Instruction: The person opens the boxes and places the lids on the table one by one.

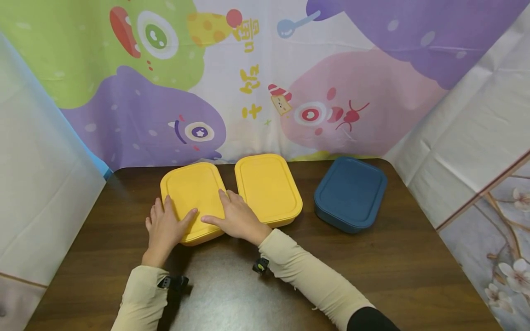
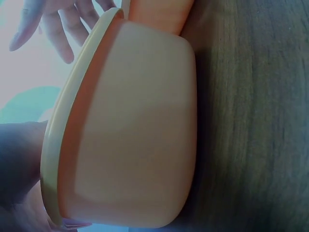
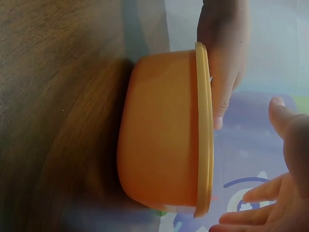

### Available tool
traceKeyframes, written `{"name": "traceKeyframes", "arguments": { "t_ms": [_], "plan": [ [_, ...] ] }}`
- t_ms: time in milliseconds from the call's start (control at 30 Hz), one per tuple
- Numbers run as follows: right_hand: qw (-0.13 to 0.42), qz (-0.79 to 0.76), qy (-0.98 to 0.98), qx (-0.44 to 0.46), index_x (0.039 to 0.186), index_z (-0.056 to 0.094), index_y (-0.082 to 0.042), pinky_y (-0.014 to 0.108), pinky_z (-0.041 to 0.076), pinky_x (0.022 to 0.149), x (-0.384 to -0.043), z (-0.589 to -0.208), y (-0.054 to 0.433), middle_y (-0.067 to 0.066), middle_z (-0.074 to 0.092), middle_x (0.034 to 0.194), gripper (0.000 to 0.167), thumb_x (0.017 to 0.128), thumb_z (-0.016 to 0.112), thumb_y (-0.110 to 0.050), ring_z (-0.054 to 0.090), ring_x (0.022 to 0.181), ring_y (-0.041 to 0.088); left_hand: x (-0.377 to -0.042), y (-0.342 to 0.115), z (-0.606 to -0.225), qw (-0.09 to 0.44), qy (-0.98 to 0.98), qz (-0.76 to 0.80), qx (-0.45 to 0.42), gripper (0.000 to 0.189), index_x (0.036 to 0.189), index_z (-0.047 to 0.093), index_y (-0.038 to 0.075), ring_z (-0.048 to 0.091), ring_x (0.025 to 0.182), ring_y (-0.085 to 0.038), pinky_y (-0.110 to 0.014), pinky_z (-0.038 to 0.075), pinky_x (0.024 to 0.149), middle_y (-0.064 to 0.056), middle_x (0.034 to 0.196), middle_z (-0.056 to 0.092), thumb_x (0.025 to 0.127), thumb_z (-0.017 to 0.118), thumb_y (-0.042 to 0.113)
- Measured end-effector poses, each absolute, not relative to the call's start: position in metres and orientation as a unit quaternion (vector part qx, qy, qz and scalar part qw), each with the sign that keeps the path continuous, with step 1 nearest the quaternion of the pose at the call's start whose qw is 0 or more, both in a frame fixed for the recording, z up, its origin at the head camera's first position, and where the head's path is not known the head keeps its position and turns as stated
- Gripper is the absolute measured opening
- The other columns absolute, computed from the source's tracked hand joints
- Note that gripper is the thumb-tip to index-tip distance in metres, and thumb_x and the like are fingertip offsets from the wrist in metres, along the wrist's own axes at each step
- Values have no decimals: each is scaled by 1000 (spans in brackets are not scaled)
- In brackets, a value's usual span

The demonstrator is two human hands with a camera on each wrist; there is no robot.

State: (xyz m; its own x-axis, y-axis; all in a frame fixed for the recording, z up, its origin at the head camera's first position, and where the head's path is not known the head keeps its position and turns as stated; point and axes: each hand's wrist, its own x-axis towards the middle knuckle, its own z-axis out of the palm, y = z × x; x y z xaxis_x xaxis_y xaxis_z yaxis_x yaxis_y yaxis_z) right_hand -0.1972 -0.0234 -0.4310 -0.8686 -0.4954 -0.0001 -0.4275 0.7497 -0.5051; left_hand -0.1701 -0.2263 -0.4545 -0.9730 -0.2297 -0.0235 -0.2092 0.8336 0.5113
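On the table, a yellow lidded box (image 1: pixel 194 186) lies between my two hands. My left hand (image 1: pixel 164 232) is at its left edge, fingers spread along the rim and thumb over the lid. Over the right edge is my right hand (image 1: pixel 240 218), its fingers loosely extended and its thumb above the lid. In the right wrist view, a gap shows between the right hand (image 3: pixel 289 169) and the lid's rim (image 3: pixel 204 130). The left wrist view shows the box's smooth side wall (image 2: pixel 130 121) and the closed lid; its contents are hidden.
A second yellow lidded box (image 1: pixel 269 186) stands close on the right, partly behind my right hand. Farther right is a dark blue lidded box (image 1: pixel 351 193). A cartoon-print curtain (image 1: pixel 256 138) hangs behind the brown wooden table (image 1: pixel 331 266), with pale cloth at both sides.
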Motion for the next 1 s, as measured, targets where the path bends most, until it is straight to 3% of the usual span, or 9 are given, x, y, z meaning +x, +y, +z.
{"name": "traceKeyframes", "arguments": {
  "t_ms": [367,600,1000],
  "plan": [
    [75,-241,940,-230,154,24,-2,43,34,115,-194,-438,-33,22,30,156,97,88,50,-68,31,145,33,-168,-228,-459,18,-953,-276,124,98,152,11,-8,13,142,-55,-71,9,111,-38,155,10,91,55,55],
    [63,-235,944,-221,152,25,2,41,39,112,-192,-442,-36,26,33,153,96,90,52,-65,38,140,35,-167,-228,-461,14,-951,-281,129,95,152,13,-8,16,141,-55,-71,12,111,-38,154,13,92,56,52],
    [50,-238,948,-206,150,22,8,42,47,104,-187,-449,-43,32,33,149,91,92,58,-53,47,132,39,-168,-227,-463,17,-939,-315,141,81,152,10,-8,17,142,-52,-68,17,111,-36,154,15,96,49,34]
  ]
}}
